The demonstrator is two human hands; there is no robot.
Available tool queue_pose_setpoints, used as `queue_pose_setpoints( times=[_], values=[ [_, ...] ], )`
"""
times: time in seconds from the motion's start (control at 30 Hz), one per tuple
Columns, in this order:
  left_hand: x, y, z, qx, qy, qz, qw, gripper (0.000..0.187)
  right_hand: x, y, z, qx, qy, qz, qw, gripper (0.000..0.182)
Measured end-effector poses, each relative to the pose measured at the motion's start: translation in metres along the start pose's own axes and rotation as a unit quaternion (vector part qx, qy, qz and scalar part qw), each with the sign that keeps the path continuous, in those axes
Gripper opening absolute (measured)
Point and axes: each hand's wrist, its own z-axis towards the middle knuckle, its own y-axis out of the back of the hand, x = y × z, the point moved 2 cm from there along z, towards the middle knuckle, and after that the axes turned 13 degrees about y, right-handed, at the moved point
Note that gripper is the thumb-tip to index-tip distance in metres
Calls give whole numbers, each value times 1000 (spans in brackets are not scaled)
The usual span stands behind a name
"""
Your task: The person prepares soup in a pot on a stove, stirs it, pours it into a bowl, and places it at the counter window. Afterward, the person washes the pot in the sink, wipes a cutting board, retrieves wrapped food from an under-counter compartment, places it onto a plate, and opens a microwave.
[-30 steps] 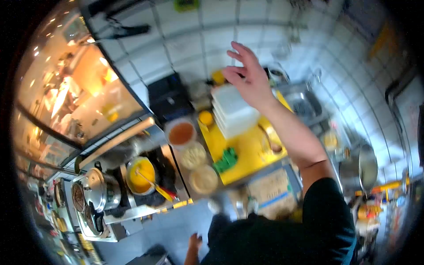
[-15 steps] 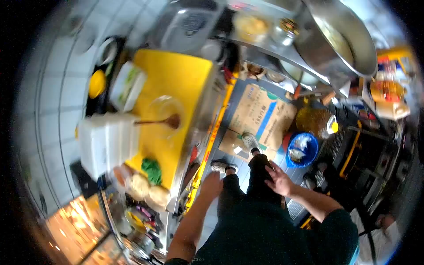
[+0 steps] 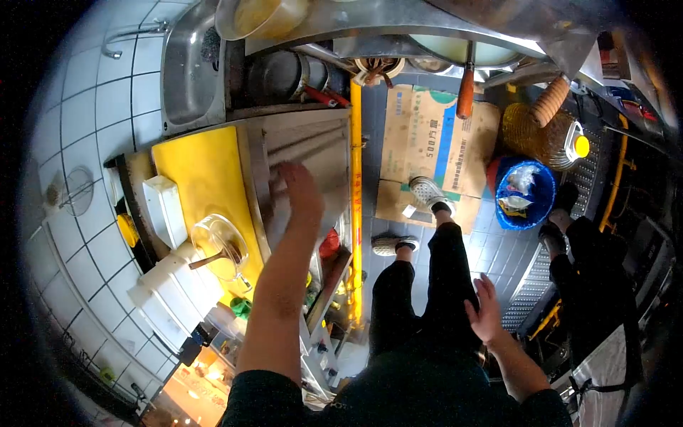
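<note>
My left hand (image 3: 300, 188) is stretched forward over the steel counter front (image 3: 316, 156), beside the yellow cutting board (image 3: 203, 153). Motion smears its fingers, so I cannot make out their shape or whether they touch the metal. On the board stands a clear round container (image 3: 240, 249) with a wooden-handled spoon (image 3: 208, 260) across it. My right hand (image 3: 486, 313) hangs near my right thigh, fingers stretched out and holding nothing.
A flattened cardboard box (image 3: 409, 160) lies on the floor under my foot. A blue-lined bin (image 3: 526, 219) and an oil jug (image 3: 537, 135) stand to the right, with another person's legs (image 3: 590, 263) nearby. White boxes (image 3: 167, 295) and a sink (image 3: 188, 78) are at left.
My left arm has swung forward and left, from beside my leg to over the counter front. My right hand stays low and open. The view has shifted and turned.
</note>
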Motion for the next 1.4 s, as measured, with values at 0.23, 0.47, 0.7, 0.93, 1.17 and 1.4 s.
queue_pose_setpoints(
  times=[0.23,0.47,0.7,0.93,1.17,1.4],
  values=[
    [-13,-40,-61,163,-108,-4,981,56,-15,12,1,-46,-73,34,996,58],
    [19,14,7,-44,31,36,998,77,-8,20,25,-66,-48,28,996,54],
    [34,6,-78,169,-77,-190,964,94,-11,19,20,-101,-51,67,991,51],
    [-2,-75,-57,58,102,-197,973,94,-2,10,35,-84,-42,51,994,48],
    [-10,-98,-101,311,-1,-150,939,86,-6,6,43,-91,-34,51,994,45],
    [-35,-168,3,106,273,-466,835,60,-11,1,46,-59,-45,18,997,46]
  ],
)
